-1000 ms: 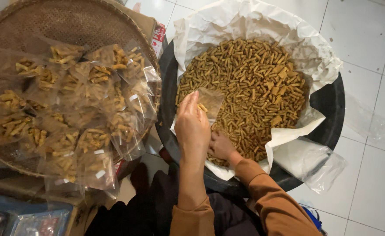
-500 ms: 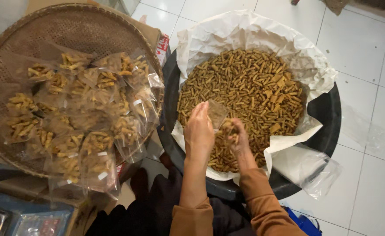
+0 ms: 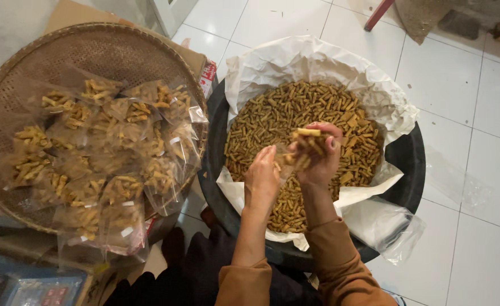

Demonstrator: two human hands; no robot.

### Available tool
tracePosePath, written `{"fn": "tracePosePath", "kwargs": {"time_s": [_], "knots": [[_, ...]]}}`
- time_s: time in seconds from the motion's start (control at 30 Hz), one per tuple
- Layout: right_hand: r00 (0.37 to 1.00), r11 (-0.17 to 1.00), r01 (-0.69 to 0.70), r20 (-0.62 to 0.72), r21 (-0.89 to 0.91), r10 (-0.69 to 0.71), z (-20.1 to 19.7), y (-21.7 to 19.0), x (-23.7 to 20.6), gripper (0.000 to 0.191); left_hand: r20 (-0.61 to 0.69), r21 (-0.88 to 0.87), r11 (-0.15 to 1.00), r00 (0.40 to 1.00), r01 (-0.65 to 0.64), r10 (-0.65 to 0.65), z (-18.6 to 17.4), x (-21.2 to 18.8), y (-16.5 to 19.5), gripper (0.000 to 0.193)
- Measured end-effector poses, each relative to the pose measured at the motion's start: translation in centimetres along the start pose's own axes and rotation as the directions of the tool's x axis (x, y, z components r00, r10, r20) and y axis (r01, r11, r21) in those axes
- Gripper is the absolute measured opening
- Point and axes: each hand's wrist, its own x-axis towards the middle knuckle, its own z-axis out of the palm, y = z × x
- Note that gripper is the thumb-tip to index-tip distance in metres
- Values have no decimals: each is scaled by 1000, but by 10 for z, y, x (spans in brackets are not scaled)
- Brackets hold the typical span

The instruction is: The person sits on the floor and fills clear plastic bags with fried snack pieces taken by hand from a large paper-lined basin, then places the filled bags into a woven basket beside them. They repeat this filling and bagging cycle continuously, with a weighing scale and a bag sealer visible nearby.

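A black tub [image 3: 408, 164] lined with white paper [image 3: 295, 62] holds a heap of short brown snack sticks [image 3: 278, 113]. My left hand [image 3: 261, 177] pinches a small clear plastic bag [image 3: 287, 154] over the heap. My right hand [image 3: 318, 153] is raised beside it, closed around a handful of the sticks, right at the bag's mouth. Both arms wear brown sleeves.
A round woven tray [image 3: 91, 51] at the left carries several filled clear bags of sticks [image 3: 102, 153]. A scale with a blue body [image 3: 17, 286] sits at the bottom left. Loose clear bags [image 3: 386, 226] lie by the tub on the white tiled floor [image 3: 477, 113].
My right hand has scooped sticks from the heap and lifted them up to the bag in my left hand. The view has shifted slightly.
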Motion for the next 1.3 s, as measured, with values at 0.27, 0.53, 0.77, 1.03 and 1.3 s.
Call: {"fn": "tracePosePath", "kwargs": {"time_s": [0.27,0.53,0.77,1.03,1.3], "knots": [[972,975,101,231,-197,-54,0,-1,-13,46,19,5,1000,1000,20,-20,-3,1,2,53],[920,859,116,380,-499,97,21,-25,-15,64,42,-27,996,996,86,-85,-11,5,9,55],[981,904,42,-153,-425,-117,-101,19,23,30,169,-239,841,874,485,-456,-42,10,28,56],[618,-600,-184,-566,-779,545,-143,102,-88,83,-107,-350,911,957,220,-272,-68,15,27,54],[671,-337,61,-211,-940,710,-123,110,-116,37,20,-565,753,917,339,-398,-64,17,13,53]]}}
